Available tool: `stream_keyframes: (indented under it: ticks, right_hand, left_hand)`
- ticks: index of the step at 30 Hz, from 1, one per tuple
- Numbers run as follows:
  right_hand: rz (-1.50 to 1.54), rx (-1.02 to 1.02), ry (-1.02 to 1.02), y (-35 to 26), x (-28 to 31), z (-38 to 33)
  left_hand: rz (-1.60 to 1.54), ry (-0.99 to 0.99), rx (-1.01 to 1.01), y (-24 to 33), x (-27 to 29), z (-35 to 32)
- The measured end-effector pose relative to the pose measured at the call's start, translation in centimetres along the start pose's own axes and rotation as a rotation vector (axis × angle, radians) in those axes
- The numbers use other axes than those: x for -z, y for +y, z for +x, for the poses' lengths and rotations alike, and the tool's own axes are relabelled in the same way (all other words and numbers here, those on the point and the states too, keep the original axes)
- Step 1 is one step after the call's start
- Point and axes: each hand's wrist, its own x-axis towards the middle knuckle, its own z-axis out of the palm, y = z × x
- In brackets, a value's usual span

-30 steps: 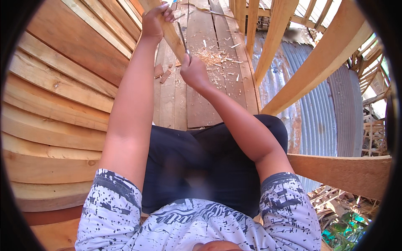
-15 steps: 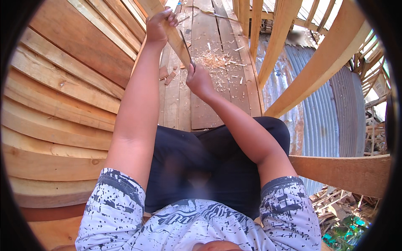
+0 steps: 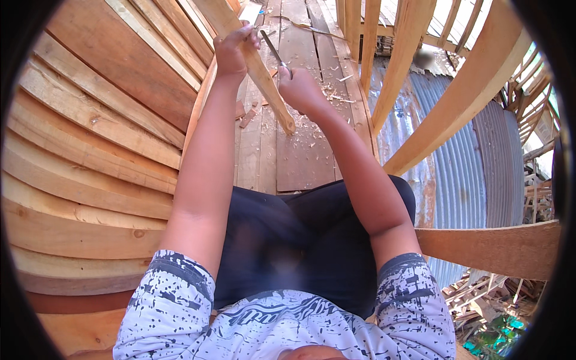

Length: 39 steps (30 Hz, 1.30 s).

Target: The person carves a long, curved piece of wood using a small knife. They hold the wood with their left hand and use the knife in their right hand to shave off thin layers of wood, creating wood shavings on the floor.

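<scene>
My left hand [image 3: 233, 53] is closed round a long piece of wood [image 3: 267, 87], which slants down from the top edge to a rounded near end above the plank floor. My right hand [image 3: 302, 91] grips a knife by its handle, the handle mostly hidden in the fingers. Its narrow dark blade [image 3: 272, 45] points up and to the left, just right of the wood and apart from it. Pale wood shavings [image 3: 331, 93] lie scattered on the boards behind and beside my right hand.
Stacked timber boards [image 3: 90, 162] rise along my left side. Wooden posts [image 3: 399, 54] and a thick slanting beam [image 3: 462, 114] stand on the right, with corrugated metal sheets [image 3: 450, 180] beyond. Small wood offcuts [image 3: 248, 115] lie on the plank floor [image 3: 303, 159]. My folded legs are in front.
My right hand with the knife has moved up and right, away from the wood. The wood's near end has come down closer to me, and my left hand has shifted slightly right and nearer.
</scene>
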Motion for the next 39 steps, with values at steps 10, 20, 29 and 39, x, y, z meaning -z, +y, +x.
stream_keyframes:
  ticks: [10, 20, 29, 39]
  right_hand:
    - [-0.146, 0.141, 0.110, 2.5, -3.5, -0.1]
    - [-0.470, -0.181, -0.271, 13.5, -7.0, -0.7]
    - [-0.047, 0.080, 0.088, 4.4, -3.7, -0.8]
    - [-0.013, 0.007, 0.042, 1.5, -1.6, -0.8]
  left_hand:
    - [0.026, -0.046, 0.002, -0.4, -1.6, 0.1]
    - [-0.002, 0.031, -0.030, -0.9, -2.6, -0.4]
    - [0.015, -0.010, -0.028, -0.3, -3.1, 0.1]
    - [0.049, 0.006, 0.018, -0.3, -2.6, 0.3]
